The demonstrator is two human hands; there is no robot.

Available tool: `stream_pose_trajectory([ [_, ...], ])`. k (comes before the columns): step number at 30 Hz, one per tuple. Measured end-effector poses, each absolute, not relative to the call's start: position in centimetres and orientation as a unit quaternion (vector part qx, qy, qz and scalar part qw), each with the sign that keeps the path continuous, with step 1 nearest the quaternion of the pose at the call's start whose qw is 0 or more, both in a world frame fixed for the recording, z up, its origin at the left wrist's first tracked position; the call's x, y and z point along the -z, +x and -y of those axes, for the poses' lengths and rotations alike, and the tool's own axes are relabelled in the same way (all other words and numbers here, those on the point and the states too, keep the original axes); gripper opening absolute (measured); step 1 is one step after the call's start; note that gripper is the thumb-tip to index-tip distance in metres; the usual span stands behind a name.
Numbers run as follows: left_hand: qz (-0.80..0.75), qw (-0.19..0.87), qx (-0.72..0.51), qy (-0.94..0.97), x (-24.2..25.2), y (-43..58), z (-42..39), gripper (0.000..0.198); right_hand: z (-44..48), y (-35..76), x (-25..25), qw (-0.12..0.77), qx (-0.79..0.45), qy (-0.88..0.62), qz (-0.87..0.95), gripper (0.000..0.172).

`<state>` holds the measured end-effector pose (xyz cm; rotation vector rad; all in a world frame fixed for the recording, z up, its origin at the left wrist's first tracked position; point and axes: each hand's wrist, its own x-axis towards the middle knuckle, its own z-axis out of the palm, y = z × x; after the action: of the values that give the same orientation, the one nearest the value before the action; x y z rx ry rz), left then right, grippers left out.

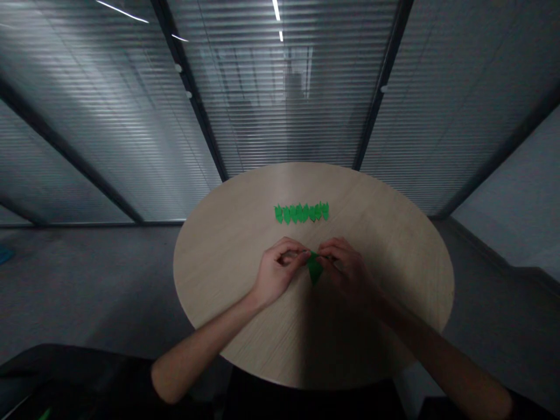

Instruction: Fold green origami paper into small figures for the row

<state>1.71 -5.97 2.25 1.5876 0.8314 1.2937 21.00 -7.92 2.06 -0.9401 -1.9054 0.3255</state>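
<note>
A small piece of folded green paper [314,270] is held between both hands above the round table, its point hanging downward. My left hand [280,265] pinches its upper left edge between thumb and fingers. On the opposite side, my right hand [345,265] grips the upper right edge, its fingers bent and partly in shadow. Beyond the hands lies a row of several small folded green paper pieces [301,213], set close side by side, each with pointed tips.
The round wooden table [227,233] bears all of this. Behind it stands a glass partition with blinds [289,128] and dark frames. A black chair [65,367] is at the lower left, and a blue item [5,254] lies on the grey floor at far left.
</note>
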Motion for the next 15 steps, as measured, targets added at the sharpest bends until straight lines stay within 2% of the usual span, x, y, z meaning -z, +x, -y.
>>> stream_pose_trajectory([
  [15,-0.335,0.472,-0.495,0.648,-2.53,1.48,5.92,0.02,7.95,21.05,-2.06,0.471,-0.176,-0.391,0.771,0.016],
])
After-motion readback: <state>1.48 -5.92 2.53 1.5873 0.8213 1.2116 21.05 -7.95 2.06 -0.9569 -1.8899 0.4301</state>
